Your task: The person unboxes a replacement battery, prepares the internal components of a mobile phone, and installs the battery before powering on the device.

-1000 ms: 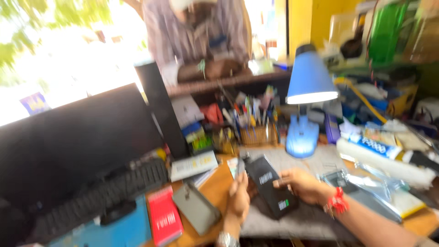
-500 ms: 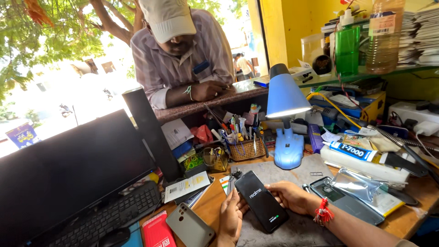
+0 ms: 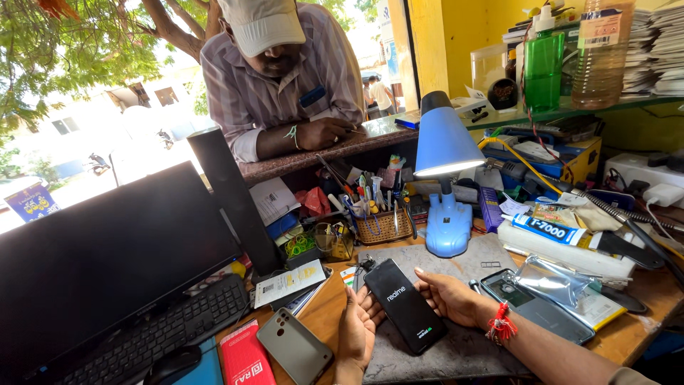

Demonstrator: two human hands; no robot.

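Note:
I hold a black smartphone [image 3: 407, 305] with its dark screen lit by a small logo, above a grey work mat [image 3: 456, 342]. My left hand [image 3: 354, 335] grips its left edge. My right hand [image 3: 449, 296], with a red thread at the wrist, holds its right edge. A grey phone [image 3: 294, 348] lies face down just left of my left hand. Another phone [image 3: 531, 306] lies on the mat right of my right hand, partly under a clear plastic bag [image 3: 554, 279].
A blue desk lamp [image 3: 447, 171] shines behind the mat, beside a wicker basket of tools [image 3: 385, 227]. A black monitor [image 3: 107, 264], keyboard [image 3: 153, 335] and tall speaker [image 3: 231, 199] stand at left. A person in a cap [image 3: 281, 78] leans on the counter. Cluttered shelves fill the right.
The view has steadied and tipped up from the blurred earlier frame. Both hands still hold the phone, which now lies flatter and lower over the mat.

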